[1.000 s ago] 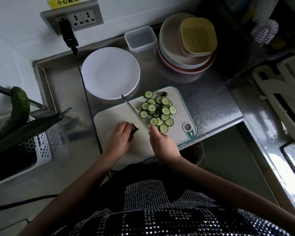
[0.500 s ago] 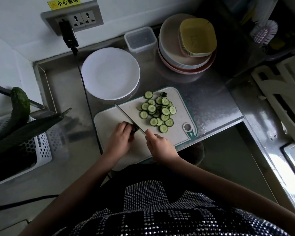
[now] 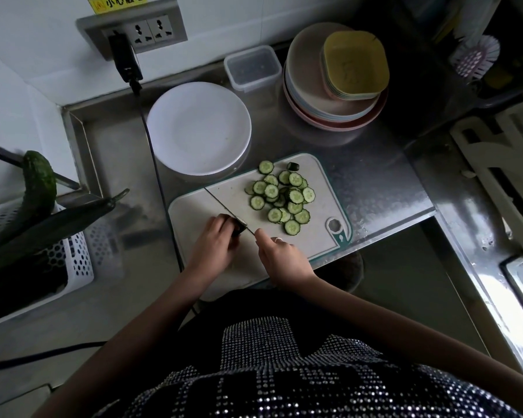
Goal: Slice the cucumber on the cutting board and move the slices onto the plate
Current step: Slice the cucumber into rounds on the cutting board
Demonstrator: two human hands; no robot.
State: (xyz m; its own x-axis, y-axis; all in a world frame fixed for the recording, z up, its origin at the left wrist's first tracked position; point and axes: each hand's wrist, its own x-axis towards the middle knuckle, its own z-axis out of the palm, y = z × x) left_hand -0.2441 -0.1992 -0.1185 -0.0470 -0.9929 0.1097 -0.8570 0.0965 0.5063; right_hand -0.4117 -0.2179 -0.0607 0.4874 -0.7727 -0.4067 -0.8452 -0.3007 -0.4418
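Observation:
A white cutting board [image 3: 233,194] lies on the steel counter. Several cucumber slices [image 3: 284,197] are piled on its right half, with a dark end piece [image 3: 293,166] at the far edge. My left hand [image 3: 213,242] pins a short cucumber stub [image 3: 237,227] to the board. My right hand [image 3: 280,257] grips a knife [image 3: 224,206] whose blade rests against the stub and points away to the left. A white plate [image 3: 198,128] with nothing on it sits just beyond the board.
A stack of plates and yellow dishes [image 3: 335,79] and a clear lidded box [image 3: 252,67] stand at the back. A white basket [image 3: 70,251] with whole cucumbers [image 3: 40,182] is at the left. A black cord [image 3: 159,182] runs from the wall socket past the board's left edge.
The knife has shifted left along the board, from beside the slice pile to the stub under my left hand. The slices and the plate have not moved.

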